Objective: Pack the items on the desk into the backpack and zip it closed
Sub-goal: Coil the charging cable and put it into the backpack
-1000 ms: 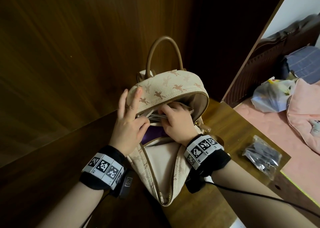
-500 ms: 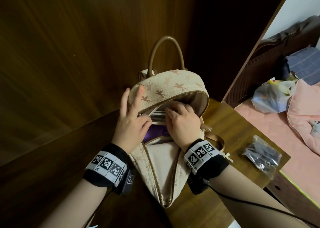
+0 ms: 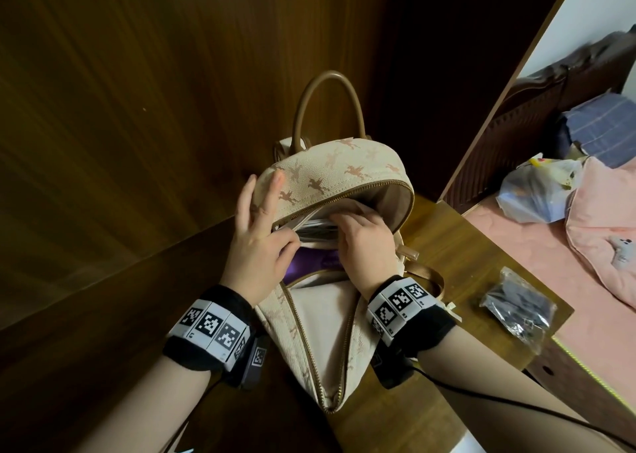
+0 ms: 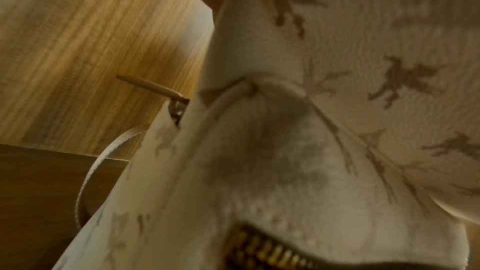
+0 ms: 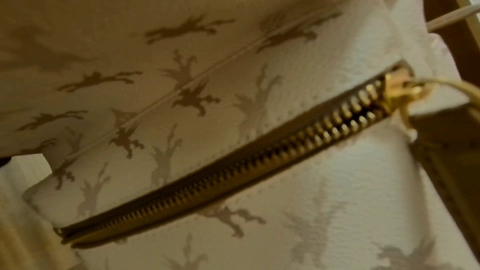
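Backpack upright near the desk's back edge, against the wood panel, main zipper open. Left hand gripping the opening's left rim, two fingers straight on the flap. Right hand inside the opening, fingers curled on white papers; clamping not determinable. Plastic bag near the desk's right edge.

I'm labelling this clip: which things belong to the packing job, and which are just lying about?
Job: backpack, held open by left hand; papers under right hand; purple item inside; clear packet on desk.
Lying about: plastic bag, pink bedding.
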Demonstrator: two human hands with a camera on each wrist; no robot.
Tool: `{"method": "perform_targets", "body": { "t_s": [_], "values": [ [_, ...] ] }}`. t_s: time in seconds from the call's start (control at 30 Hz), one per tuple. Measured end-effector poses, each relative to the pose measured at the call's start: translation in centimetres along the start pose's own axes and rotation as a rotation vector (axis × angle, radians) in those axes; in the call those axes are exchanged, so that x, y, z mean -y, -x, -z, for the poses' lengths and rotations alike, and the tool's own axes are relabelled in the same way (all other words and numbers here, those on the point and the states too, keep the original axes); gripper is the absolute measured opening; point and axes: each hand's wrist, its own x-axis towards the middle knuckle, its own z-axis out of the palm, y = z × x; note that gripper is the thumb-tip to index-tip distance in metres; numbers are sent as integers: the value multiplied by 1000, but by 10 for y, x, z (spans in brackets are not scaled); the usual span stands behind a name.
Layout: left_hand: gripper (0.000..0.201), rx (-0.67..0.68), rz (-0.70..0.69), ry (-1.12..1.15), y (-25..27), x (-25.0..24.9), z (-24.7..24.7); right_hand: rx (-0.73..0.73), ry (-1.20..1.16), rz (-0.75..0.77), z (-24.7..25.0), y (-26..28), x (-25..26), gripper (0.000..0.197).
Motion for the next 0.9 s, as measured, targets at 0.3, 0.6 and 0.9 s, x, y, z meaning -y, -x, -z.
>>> {"method": "perform_targets", "body": {
  "t_s": [0.3, 0.6, 0.9],
  "values": [
    [14, -2, -6, 34, 0, -1, 2, 142, -107, 50, -6, -2, 0, 31],
    [13, -10, 13, 53, 0, -2, 2, 104, -166, -88, -6, -2, -2, 53],
    [13, -36, 41, 58, -1, 0, 1, -7, -60, -54, 2, 9, 2, 27]
  ]
}}
